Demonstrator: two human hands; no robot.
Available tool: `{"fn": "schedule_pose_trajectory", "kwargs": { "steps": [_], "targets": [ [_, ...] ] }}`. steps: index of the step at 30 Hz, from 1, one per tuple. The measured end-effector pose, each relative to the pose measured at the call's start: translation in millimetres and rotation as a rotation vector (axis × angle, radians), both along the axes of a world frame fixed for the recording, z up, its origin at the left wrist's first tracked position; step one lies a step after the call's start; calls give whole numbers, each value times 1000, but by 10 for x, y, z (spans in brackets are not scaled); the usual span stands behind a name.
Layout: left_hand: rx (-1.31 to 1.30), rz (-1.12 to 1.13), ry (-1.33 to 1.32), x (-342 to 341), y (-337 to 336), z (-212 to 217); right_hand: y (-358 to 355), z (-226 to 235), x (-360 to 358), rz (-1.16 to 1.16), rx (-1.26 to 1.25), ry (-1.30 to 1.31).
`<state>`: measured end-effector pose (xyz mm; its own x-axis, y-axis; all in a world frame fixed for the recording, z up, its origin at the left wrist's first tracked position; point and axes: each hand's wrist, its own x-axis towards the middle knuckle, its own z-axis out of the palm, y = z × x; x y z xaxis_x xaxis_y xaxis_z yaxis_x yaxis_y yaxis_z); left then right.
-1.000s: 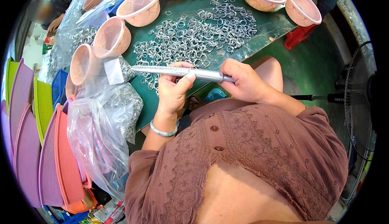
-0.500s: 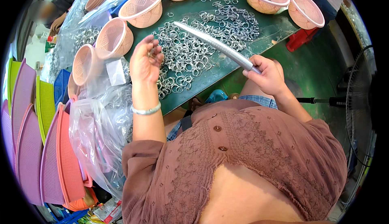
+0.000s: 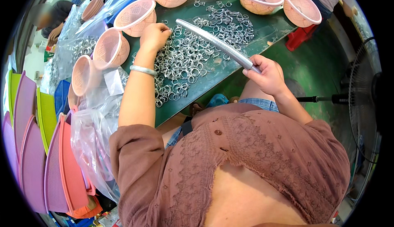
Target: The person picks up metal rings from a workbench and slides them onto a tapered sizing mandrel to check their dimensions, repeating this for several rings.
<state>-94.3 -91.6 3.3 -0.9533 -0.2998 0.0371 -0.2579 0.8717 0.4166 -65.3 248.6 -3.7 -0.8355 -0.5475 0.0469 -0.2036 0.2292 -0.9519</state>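
Ahead-left of the right hand (image 3: 267, 76), in the head view, slants the long tapered silver metal rod (image 3: 217, 43) it grips, tip near the left hand (image 3: 154, 38). That hand is curled, any contents hidden; silver metal rings (image 3: 186, 65) on the green counter (image 3: 165, 113) spread to its right.

I see left hand (image 3: 155, 37) off metal rod (image 3: 217, 43), farther out than half second ago, fingers now curled near pink basket (image 3: 130, 28). Rod, nearly level in both hands earlier, slants over rings (image 3: 184, 67), right hand (image 3: 266, 75) alone gripping. Bystander's forearm (image 3: 349, 2) newly visible.
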Motion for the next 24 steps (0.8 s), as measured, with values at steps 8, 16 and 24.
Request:
{"fn": "schedule_pose_trajectory", "kwargs": {
  "steps": [8,16,24],
  "targets": [
    [1075,283,104,311,-55,53,-96,-57,1,24,-1,-27],
    [1150,294,182,356,-98,-23,-161,-291,-22,47,-86,-46],
    [1298,312,317,391,-127,57,-138,-275,-15,37,-70,-36]
  ]
}}
